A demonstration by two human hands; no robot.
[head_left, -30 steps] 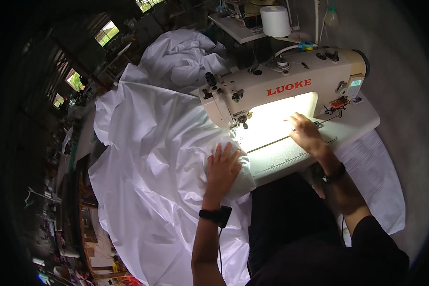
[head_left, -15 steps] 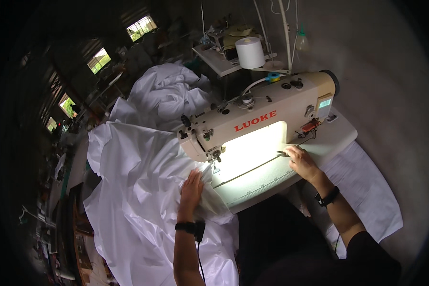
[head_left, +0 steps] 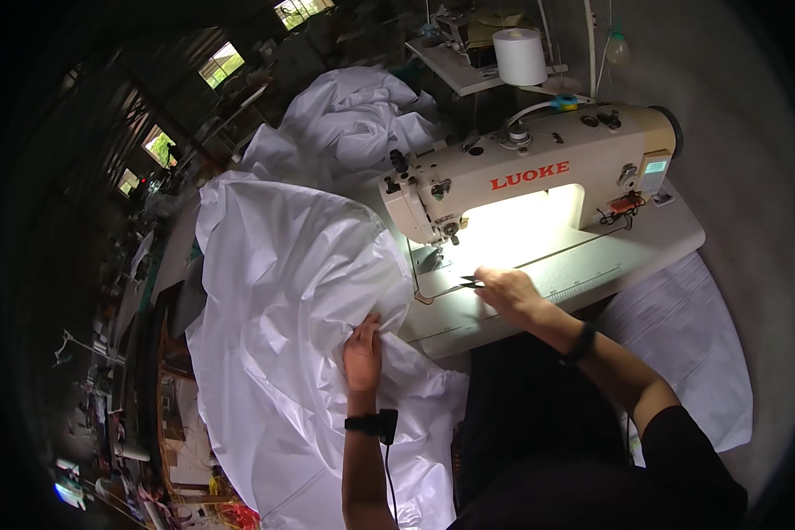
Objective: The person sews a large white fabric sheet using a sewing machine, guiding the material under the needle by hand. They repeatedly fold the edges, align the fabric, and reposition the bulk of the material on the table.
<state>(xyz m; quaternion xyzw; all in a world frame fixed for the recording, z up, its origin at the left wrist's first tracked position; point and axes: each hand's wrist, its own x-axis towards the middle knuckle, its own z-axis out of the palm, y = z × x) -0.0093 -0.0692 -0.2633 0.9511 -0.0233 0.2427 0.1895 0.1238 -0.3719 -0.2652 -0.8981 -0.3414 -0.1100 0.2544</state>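
Observation:
A large sheet of glossy white fabric [head_left: 274,300] spills over the left side of the sewing machine's bed. My left hand [head_left: 362,358] has its fingers curled into the folds, gripping the cloth near its right side. Over the bed, close in front of the needle area, my right hand [head_left: 508,293] holds small dark thread snips [head_left: 473,283] with their tips pointing left. The white sewing machine [head_left: 468,190] stands with its lit needle and presser foot [head_left: 436,256] in view. The fabric's edge lies left of the presser foot, apart from it.
A white thread cone [head_left: 519,57] rises behind the machine, near a second table [head_left: 455,75]. More bunched white cloth [head_left: 358,115] is heaped at the back left. Another white cloth [head_left: 689,353] hangs at the right below the machine table [head_left: 671,234]. Dark clutter fills the far left.
The fabric has come away from the presser foot toward the left and nearer me, with my left hand now gripping it. My right hand has carried the snips left toward the needle. The view has shifted.

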